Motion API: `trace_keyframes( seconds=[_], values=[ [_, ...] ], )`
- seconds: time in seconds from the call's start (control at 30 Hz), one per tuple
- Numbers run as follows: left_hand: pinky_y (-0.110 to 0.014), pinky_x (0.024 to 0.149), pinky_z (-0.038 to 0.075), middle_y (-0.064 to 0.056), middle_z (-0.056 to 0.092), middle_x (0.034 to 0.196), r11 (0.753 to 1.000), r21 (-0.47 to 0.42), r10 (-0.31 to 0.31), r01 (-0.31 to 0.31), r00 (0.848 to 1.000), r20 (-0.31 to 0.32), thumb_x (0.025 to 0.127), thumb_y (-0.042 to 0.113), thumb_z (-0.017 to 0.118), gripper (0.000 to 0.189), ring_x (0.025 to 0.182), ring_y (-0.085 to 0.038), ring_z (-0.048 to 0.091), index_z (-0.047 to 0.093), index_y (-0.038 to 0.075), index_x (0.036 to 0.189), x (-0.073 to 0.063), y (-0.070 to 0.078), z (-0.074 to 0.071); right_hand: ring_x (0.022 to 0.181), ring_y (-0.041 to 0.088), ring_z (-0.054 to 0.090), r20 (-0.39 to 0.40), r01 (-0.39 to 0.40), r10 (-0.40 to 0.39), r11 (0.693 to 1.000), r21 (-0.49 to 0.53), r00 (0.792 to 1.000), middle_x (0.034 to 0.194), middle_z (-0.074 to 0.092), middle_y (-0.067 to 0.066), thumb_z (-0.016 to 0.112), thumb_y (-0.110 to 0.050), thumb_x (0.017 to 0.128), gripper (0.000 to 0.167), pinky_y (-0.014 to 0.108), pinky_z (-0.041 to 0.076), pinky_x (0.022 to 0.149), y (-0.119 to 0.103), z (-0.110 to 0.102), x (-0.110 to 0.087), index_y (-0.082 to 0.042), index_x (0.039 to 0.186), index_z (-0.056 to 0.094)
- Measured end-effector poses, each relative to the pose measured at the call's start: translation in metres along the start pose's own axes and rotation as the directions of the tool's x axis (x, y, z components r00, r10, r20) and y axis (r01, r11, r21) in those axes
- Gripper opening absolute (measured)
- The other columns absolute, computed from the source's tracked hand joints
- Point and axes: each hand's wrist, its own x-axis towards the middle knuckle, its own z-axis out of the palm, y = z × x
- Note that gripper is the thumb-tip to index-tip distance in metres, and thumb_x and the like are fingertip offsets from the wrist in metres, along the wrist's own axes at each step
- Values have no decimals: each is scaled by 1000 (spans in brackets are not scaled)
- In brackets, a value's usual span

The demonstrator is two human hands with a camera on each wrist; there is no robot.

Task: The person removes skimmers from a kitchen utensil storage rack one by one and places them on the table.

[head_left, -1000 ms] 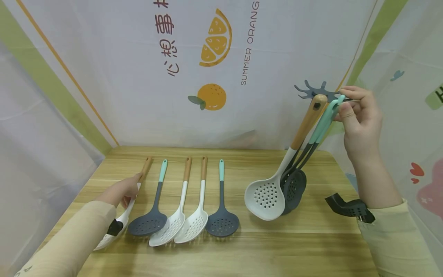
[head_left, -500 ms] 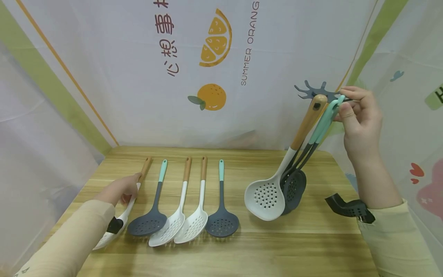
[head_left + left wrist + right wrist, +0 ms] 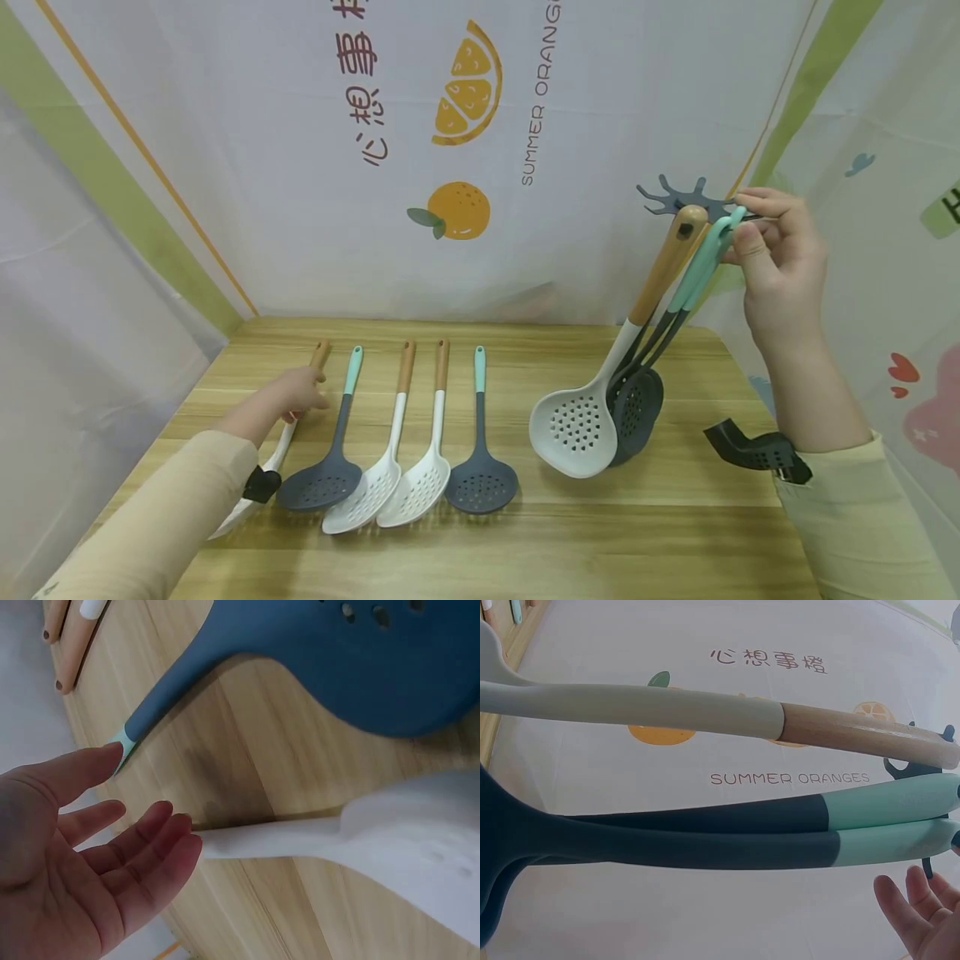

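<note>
My left hand hovers above the leftmost white skimmer. Its fingers are loosely bent, with the thumb apart and nothing between them; in the left wrist view the fingertips look close to the white shaft. At the right, my right hand pinches a prong of a dark, multi-hooked utensil rack, the thumb beside the end of a mint handle. From the rack hang a white skimmer with a wooden handle and two dark utensils with mint handles. The rack's lower part is hidden.
On the wooden table lie a dark skimmer, two white skimmers with wooden handles, and another dark skimmer, side by side. A printed white curtain stands behind the table's far edge.
My left hand has let go of the leftmost white skimmer's handle, its fingers loosening, and has shifted slightly up and right. The right hand and hanging utensils look unchanged.
</note>
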Motion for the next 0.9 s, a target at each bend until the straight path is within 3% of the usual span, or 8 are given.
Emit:
trace_keyframes(
  seconds=[0.13,0.27,0.5,0.9],
  values=[
    [-29,51,49,4,37,50,1000,16,9,-9,1000,12,89,11,62,65,45,-8,36,28,-20,135,6,1,8,80,14,55,2,-1,1,1000,4,1000,118,52,13,65,-12,92,26,16,51,67,0,0,0,4,112,60],
    [-24,49,42,1,40,54,1000,-8,-17,17,999,41,90,14,65,68,46,-10,38,28,-19,136,9,3,14,80,14,55,3,-2,2,1000,9,1000,118,51,13,65,-13,92,27,16,51,67,0,0,0,4,112,60],
    [-35,57,53,-8,51,68,999,28,-33,32,999,41,84,14,70,71,58,-20,53,30,-18,134,10,6,24,81,14,55,2,-9,9,1000,0,1000,119,51,13,65,-13,92,27,16,50,68,0,-1,0,3,112,60],
    [-31,56,55,-13,58,75,998,34,-61,60,997,44,82,3,71,69,59,-23,62,30,-18,133,8,12,32,81,14,54,-6,-10,10,1000,-2,1000,119,51,13,64,-11,92,24,16,51,67,0,0,0,3,112,60]
  ],
)
